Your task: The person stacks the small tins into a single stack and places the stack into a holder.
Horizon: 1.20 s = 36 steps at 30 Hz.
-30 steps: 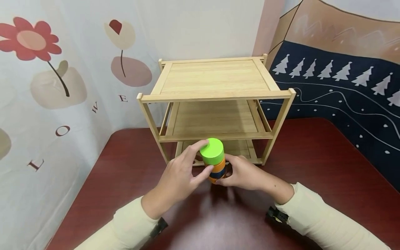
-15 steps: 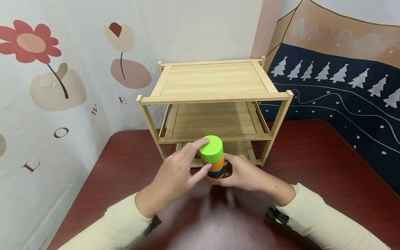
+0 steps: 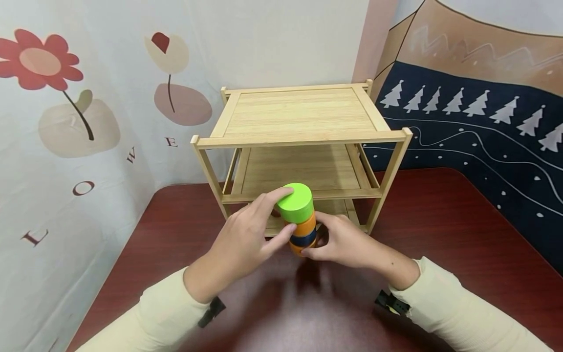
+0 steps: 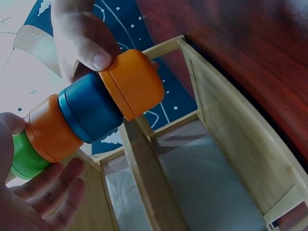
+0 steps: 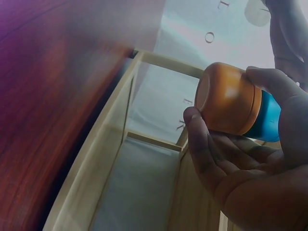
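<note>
Both hands hold an upright stack of round, smooth coloured pieces in front of the wooden shelf. A bright green piece [image 3: 300, 206] forms its top. Below it come an orange piece [image 4: 53, 130], a dark blue one [image 4: 91, 107] and, at the bottom, a second orange piece [image 5: 226, 98] with a rounded base. My left hand [image 3: 239, 233] grips the stack's upper end, its index finger on the green top and its thumb lower down on the near side. My right hand [image 3: 347, 243] grips the bottom orange piece between thumb and fingers. The stack appears raised off the table.
Directly behind the hands stands a pale wooden three-tier shelf [image 3: 301, 112]. Its front posts and rails are close to the stack. The dark red table [image 3: 440, 234] extends to both sides. Printed cloths [image 3: 110, 161] hang at the back and left.
The stack has risen slightly in the head view, and both hands have moved up with it. My left wrist has shifted a little to the left. Both grips stay the same.
</note>
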Each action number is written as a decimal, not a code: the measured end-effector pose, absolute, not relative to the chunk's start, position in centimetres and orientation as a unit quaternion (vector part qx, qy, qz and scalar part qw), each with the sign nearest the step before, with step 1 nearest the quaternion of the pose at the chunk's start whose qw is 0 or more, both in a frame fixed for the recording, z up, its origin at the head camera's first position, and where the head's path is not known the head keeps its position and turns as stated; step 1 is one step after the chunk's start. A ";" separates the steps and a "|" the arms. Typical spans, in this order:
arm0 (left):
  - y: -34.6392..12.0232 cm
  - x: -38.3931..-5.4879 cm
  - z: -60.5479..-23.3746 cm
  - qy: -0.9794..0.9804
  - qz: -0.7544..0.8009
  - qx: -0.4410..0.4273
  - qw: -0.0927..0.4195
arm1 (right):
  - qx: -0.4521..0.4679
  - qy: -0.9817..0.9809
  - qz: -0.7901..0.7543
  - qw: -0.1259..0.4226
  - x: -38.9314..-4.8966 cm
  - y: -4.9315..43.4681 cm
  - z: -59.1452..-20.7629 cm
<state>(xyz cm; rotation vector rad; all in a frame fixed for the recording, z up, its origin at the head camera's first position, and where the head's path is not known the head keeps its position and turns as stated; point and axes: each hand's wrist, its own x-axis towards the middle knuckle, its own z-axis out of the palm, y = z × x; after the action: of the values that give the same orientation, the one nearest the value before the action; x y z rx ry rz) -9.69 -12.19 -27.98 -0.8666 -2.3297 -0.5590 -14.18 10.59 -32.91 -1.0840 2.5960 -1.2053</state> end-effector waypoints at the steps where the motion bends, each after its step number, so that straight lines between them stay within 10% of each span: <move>1: -12.2 -9.7 -27.8 -0.875 -0.209 -0.326 0.292 | -0.353 0.848 -0.394 0.039 -14.2 10.6 -32.8; 36: -11.5 -10.4 -24.5 -0.859 -0.239 -0.343 0.295 | -0.342 0.841 -0.419 -0.005 -14.2 11.0 -30.0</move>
<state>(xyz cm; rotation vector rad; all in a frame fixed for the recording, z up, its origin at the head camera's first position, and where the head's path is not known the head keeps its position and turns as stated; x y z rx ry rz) -10.40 -11.49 -24.51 -0.9128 -2.2867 -0.6367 -14.15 11.04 -29.97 -1.0766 2.6510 -1.3221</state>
